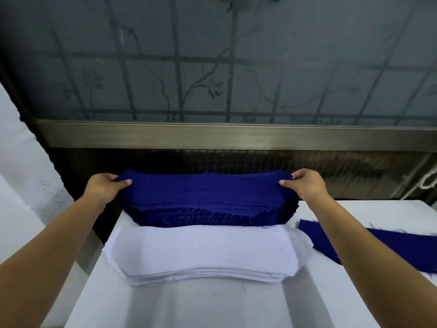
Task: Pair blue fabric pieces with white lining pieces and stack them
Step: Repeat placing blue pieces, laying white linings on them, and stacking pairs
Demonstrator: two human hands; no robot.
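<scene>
Both forearms (59, 245) reach forward over the white desk (189, 304). Nearest on the desk lies the white stack (201, 252) of lining pieces, quite neat, with curved ends. Just behind it, touching its far edge, stands the blue stack (205, 217), which is higher and has frayed threads along the front.

The left hand (104, 185) pinches the left end of the top blue piece (205, 188), with its fingers (113, 177) and thumb closed on the cloth. The right hand (305, 183) pinches the right end in the same way. Whether they hold one layer or several, I cannot tell.

I judge that the step in hand is taking a blue piece off its stack to pair it with a lining. The next move calls for lifting only one layer, because the frayed threads may drag the layer below. It must then come toward the person and lie with its edges matched to a white piece.

At the right, apart from both stacks, a loose piece (390, 245) of blue lies flat, partly hidden by the right forearm. Behind the desk are a metal frame (212, 136) and a frosted window (212, 67) with bars. Nothing seems to block the way.
</scene>
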